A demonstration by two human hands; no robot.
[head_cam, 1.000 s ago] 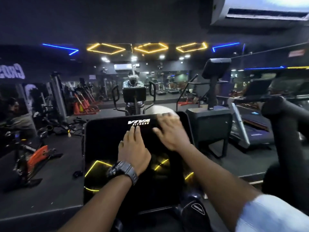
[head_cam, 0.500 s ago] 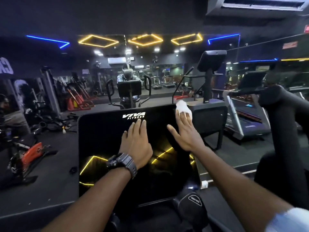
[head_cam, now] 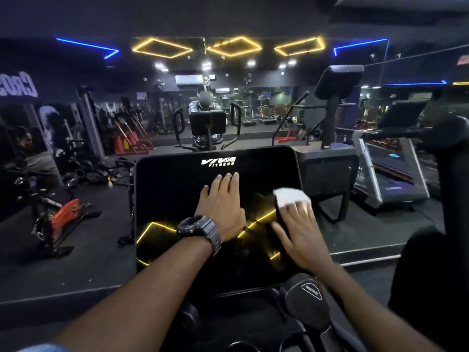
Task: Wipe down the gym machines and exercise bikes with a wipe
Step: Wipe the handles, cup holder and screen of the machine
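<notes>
Knob: a round black plastic dial [head_cam: 308, 298] with a small badge sits nearest the camera, below the lower right corner of the screen.
Left hand: the left hand [head_cam: 220, 203] lies palm down on the middle of the screen, fingers straight and close together, grasping nothing; a black digital wristwatch [head_cam: 198, 228] is strapped on its wrist.
Right hand: the right hand [head_cam: 300, 229] lies flat on the right side of the screen, fingers spread and straight, their tips pressing on the wipe.
Wipe: the crumpled white wipe [head_cam: 289, 195] is on the screen's right part, close to its right edge, under the right fingertips and sticking out beyond them.
Screen: a large glossy black console screen [head_cam: 177, 199] with rounded corners, tilted back, carries a white "VIVA FITNESS" logo [head_cam: 218, 161] near its top edge and mirrors yellow light lines.
Neighbouring machine: a black cardio machine [head_cam: 327, 168] with a raised dark display stands just right of the screen; a treadmill [head_cam: 390, 174] is farther right.
Left floor: an exercise bike with an orange cover [head_cam: 64, 215] stands on the dark floor.
Far wall: a mirror [head_cam: 157, 115] reflects the person behind the console and yellow diamond-shaped ceiling lights [head_cam: 234, 46].
</notes>
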